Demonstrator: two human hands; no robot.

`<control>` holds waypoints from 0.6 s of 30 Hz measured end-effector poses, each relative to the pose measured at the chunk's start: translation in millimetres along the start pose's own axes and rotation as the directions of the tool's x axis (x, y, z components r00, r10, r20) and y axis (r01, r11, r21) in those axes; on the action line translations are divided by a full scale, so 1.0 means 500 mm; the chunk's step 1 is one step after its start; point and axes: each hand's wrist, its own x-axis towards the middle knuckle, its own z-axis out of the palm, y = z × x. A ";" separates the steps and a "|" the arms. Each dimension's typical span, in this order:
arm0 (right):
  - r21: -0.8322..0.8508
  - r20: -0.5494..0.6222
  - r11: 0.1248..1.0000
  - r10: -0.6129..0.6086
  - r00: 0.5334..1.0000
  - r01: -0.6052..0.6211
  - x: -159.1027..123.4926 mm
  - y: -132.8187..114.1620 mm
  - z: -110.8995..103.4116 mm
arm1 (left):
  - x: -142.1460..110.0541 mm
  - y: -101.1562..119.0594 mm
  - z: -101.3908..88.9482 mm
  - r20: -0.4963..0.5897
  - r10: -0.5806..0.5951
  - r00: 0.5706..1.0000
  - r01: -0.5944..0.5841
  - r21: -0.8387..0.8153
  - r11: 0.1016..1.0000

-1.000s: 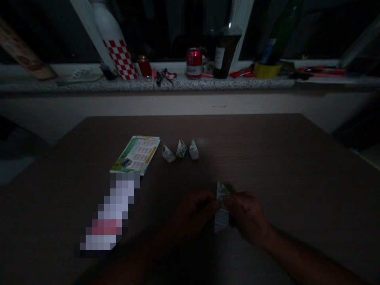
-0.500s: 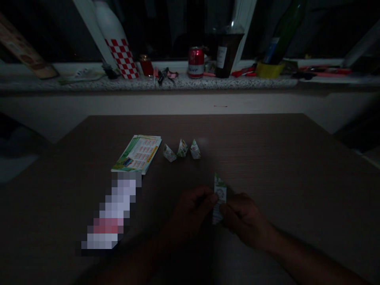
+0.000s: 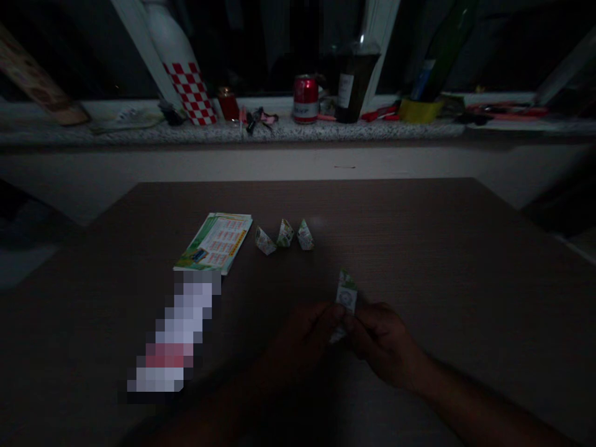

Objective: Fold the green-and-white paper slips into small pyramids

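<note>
A narrow folded piece of printed paper [image 3: 346,299], white with green at its pointed top, is pinched between my two hands above the table. My left hand [image 3: 314,326] grips its left edge with thumb and fingers closed. From the other side, my right hand [image 3: 382,338] pinches the paper near its middle; the two thumbs almost meet there. The fingers cover part of the paper's lower half. Farther back stand three small folded paper pieces in a row: a left one [image 3: 265,240], a middle one [image 3: 285,233] and a right one [image 3: 305,236].
To the left lies a stack of printed calendar sheets [image 3: 216,242], with a blurred-out flat object [image 3: 174,335] just below it. Behind the table [image 3: 395,217], a stone sill [image 3: 279,129] holds a checkered bottle [image 3: 190,87], a red can [image 3: 305,99] and a dark cup [image 3: 354,87].
My left hand has slid slightly down along the paper toward my right thumb. The paper's top now leans a little to the right, and less of its lower part shows.
</note>
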 end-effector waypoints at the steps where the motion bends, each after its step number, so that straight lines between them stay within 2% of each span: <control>1: -0.003 -0.011 1.000 -0.001 1.000 0.001 -0.001 0.002 0.000 | 0.000 0.000 -0.002 0.030 -0.025 0.999 0.026 -0.029 0.999; 5: -0.020 -0.059 0.999 -0.027 0.998 0.026 -0.003 0.007 -0.002 | 0.000 0.000 -0.008 0.169 -0.047 0.984 0.063 -0.094 0.994; 14: -0.100 -0.109 0.989 -0.118 0.987 0.107 0.002 0.005 -0.003 | -0.003 0.000 -0.008 0.163 -0.103 0.981 0.136 -0.201 0.970; 18: -0.119 -0.133 0.988 -0.117 0.984 0.101 0.006 0.006 -0.004 | 0.001 0.004 -0.009 0.160 -0.146 0.976 0.187 -0.286 0.940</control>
